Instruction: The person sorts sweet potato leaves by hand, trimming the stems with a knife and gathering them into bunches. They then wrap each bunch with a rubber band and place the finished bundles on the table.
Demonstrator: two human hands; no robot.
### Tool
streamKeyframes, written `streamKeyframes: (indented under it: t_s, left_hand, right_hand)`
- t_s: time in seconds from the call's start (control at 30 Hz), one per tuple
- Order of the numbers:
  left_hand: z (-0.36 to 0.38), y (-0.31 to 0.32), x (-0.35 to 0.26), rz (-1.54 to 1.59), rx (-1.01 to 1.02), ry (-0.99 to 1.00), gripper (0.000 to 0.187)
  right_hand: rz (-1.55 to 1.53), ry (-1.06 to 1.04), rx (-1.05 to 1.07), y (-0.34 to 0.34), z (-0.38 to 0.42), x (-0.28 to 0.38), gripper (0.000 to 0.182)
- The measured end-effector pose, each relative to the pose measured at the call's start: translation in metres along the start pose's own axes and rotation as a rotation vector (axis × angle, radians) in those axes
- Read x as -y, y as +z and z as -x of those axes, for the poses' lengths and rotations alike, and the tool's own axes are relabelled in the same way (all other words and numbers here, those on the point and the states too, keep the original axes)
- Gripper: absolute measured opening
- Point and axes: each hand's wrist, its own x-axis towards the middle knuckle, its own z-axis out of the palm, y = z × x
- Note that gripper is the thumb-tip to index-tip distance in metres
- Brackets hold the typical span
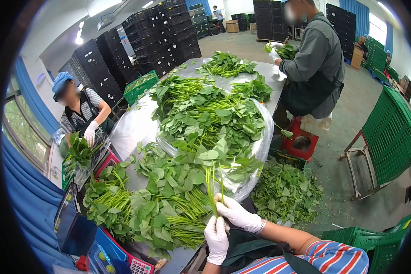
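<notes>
Both my hands wear white gloves and meet at the front edge of the metal table [144, 182]. My left hand [216, 238] is closed around the lower ends of a few leafy green stems [210, 182]. Just above it, my right hand [239, 214] pinches the same stems higher up, and their leaves stand upright over the heap. Directly behind and left of my hands lie bundles of leafy greens [164, 214], stems toward me. A larger pile of greens [205, 109] rests on a clear plastic sheet [266, 123] farther back.
A co-worker at left [84, 105] handles greens beside a scale; another at right [313, 59] holds a bunch. Loose greens [287, 192] cover the floor at right. Green crates [388, 137] stand at right, black crates [160, 36] behind. A calculator [139, 266] sits at front left.
</notes>
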Motion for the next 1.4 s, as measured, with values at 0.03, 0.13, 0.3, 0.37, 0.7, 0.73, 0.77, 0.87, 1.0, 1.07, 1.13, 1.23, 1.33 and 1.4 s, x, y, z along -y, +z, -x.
streamKeyframes:
  t_s: [0.03, 0.13, 0.3, 0.37, 0.7, 0.73, 0.77, 0.87, 1.0, 1.07, 1.13, 1.23, 1.33, 1.4]
  left_hand:
    - [0.000, 0.000, -0.001, 0.000, 0.000, 0.000, 0.024]
    - [0.000, 0.000, -0.003, -0.002, 0.012, 0.002, 0.027]
    - [0.000, -0.001, 0.003, 0.210, 0.144, -0.084, 0.034]
    - [0.000, -0.003, 0.003, 0.318, 0.180, -0.104, 0.035]
    - [-0.001, -0.009, 0.001, 1.076, 0.540, -0.332, 0.036]
    - [-0.001, -0.010, 0.000, 1.122, 0.556, -0.360, 0.036]
    - [-0.002, -0.011, 0.001, 1.121, 0.556, -0.360, 0.036]
    - [-0.003, -0.013, 0.003, 1.217, 0.548, -0.389, 0.037]
    - [-0.003, -0.011, 0.002, 1.151, 0.519, -0.361, 0.037]
    - [-0.003, -0.011, 0.002, 1.126, 0.509, -0.346, 0.037]
    - [-0.003, -0.011, 0.002, 1.224, 0.542, -0.387, 0.037]
    - [-0.002, -0.013, 0.001, 1.316, 0.589, -0.449, 0.037]
    - [-0.001, -0.014, 0.001, 1.282, 0.628, -0.432, 0.036]
    - [-0.001, -0.013, 0.000, 1.267, 0.624, -0.435, 0.036]
  right_hand:
    - [0.000, 0.000, 0.000, -0.001, -0.001, -0.001, 0.016]
    - [0.142, -0.088, 0.009, -0.006, -0.002, 0.004, 0.022]
    - [-0.643, 0.054, 0.361, -0.012, -0.004, 0.001, 0.060]
    - [-0.695, 0.053, 0.393, -0.014, -0.003, 0.003, 0.062]
    - [-0.519, 0.085, 0.368, -0.018, 0.007, -0.017, 0.026]
    - [-0.520, 0.084, 0.368, -0.018, 0.006, -0.016, 0.026]
    - [-0.400, 0.067, 0.325, -0.018, 0.005, -0.016, 0.023]
    - [-0.221, 0.031, 0.236, -0.016, 0.005, -0.016, 0.019]
    - [-0.101, -0.052, 0.174, -0.015, 0.007, -0.014, 0.017]
    - [-0.136, -0.044, 0.172, -0.014, 0.009, -0.016, 0.018]
    - [-0.172, -0.040, 0.170, -0.011, 0.009, -0.015, 0.019]
    - [-0.239, -0.038, 0.189, -0.007, 0.009, -0.011, 0.021]
    - [-0.208, -0.042, 0.289, -0.017, 0.007, -0.016, 0.024]
    - [-0.273, -0.011, 0.356, -0.021, 0.006, -0.021, 0.025]
